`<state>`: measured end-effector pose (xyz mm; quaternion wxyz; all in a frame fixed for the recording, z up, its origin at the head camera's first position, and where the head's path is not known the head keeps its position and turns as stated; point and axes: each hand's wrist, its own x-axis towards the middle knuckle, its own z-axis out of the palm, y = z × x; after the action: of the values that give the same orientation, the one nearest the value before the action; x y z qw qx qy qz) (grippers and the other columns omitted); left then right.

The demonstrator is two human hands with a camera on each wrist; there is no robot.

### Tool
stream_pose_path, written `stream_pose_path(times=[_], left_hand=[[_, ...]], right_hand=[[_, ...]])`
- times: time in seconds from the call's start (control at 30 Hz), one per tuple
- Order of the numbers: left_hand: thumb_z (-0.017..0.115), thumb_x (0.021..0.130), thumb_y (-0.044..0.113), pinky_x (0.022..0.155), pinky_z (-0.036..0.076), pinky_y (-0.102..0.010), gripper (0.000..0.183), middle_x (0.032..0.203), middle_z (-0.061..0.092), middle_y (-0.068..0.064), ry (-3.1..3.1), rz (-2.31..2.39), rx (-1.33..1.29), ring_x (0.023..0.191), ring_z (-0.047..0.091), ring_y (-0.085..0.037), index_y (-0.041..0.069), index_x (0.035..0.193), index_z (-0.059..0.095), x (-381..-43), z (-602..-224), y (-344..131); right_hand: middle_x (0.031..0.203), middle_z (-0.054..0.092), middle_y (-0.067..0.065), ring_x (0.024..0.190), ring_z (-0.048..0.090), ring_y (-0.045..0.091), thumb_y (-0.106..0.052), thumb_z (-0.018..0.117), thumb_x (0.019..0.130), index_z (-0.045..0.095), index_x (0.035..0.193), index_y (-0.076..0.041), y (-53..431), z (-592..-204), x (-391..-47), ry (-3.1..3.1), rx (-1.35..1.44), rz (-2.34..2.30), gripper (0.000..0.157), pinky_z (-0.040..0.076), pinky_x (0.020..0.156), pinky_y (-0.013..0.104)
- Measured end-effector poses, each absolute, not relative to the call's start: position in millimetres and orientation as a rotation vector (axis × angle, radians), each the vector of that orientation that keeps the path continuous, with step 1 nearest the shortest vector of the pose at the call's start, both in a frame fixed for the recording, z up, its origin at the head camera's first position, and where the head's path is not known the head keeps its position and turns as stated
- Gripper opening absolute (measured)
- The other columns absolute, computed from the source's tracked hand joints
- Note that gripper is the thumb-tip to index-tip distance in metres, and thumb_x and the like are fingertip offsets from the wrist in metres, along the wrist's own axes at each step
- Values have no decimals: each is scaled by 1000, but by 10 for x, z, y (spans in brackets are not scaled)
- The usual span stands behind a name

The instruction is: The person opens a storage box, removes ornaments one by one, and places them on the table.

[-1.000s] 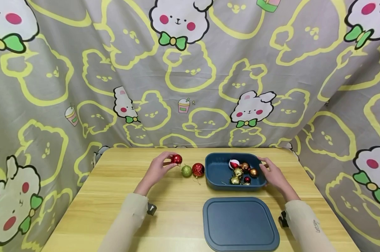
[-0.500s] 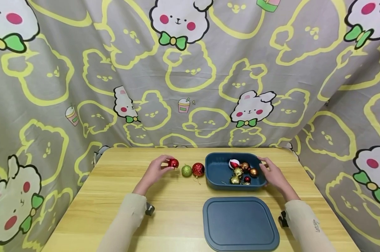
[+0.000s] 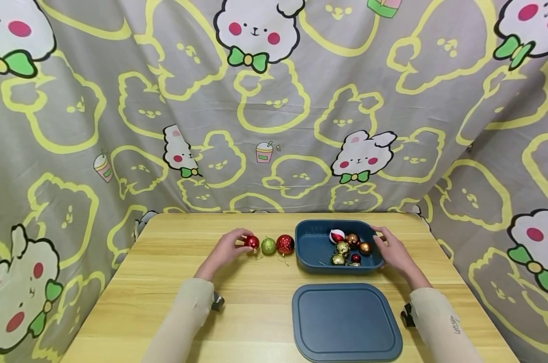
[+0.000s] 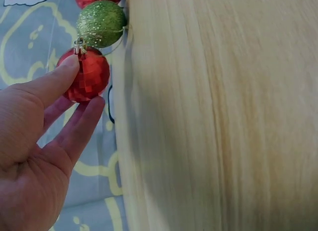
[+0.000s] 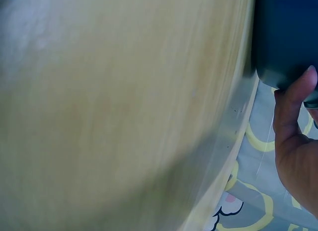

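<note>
My left hand [image 3: 228, 247] pinches a shiny red Christmas ball [image 3: 252, 243] between thumb and fingertips. In the left wrist view, its faceted surface and metal cap show beside the thumb. Just right of it sits a glittery green Christmas ball [image 3: 268, 246], followed by a larger red Christmas ball [image 3: 285, 244], making a row left of the dark blue box [image 3: 312, 264]. My right hand [image 3: 392, 249] holds the right end of this box, its thumb against the outer wall in the right wrist view. Several gold, copper, red and red-and-white balls [image 3: 337, 236] lie inside the box.
A flat blue lid [image 3: 346, 322] lies on the wooden table [image 3: 251, 322] in front of the box. Behind the table's far edge hangs a grey curtain [image 3: 296, 151] with cartoon prints.
My left hand first drew the red ball left and down, then lowered it beside the green ball, still pinching it. My right hand and the box have stayed in place.
</note>
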<state>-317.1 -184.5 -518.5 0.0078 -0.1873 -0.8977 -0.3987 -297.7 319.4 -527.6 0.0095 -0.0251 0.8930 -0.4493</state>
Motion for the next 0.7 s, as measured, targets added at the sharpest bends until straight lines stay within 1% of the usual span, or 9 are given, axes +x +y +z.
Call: stream_pose_path(times=[0.27,0.53,0.7], left_hand=[[81,87,4,97,60,-46,41,123,69,-14,-2817,-1207,-623,113,67,-35,5,126,67,-3192,-5249,-1849],[81,87,1,95,61,-43,41,124,68,-14,-2809,-1218,-636,113,66,-33,5,125,68,-3211,-5303,-1844],[82,86,4,94,61,-42,44,126,67,-13,-2813,-1187,-631,113,66,-33,7,127,67,-3206,-5320,-1848]], right_hand=[[130,50,36,72,66,26,-31,38,114,37,159,-11,3189,-5267,-2984,2790,-75,-1400,49,59,50,40],[130,49,35,70,65,26,-32,37,114,36,160,-12,3193,-5269,-2988,2783,-73,-1405,50,59,51,40],[130,50,36,71,66,26,-31,37,114,36,159,-11,3199,-5288,-2993,2786,-74,-1402,49,59,50,40]])
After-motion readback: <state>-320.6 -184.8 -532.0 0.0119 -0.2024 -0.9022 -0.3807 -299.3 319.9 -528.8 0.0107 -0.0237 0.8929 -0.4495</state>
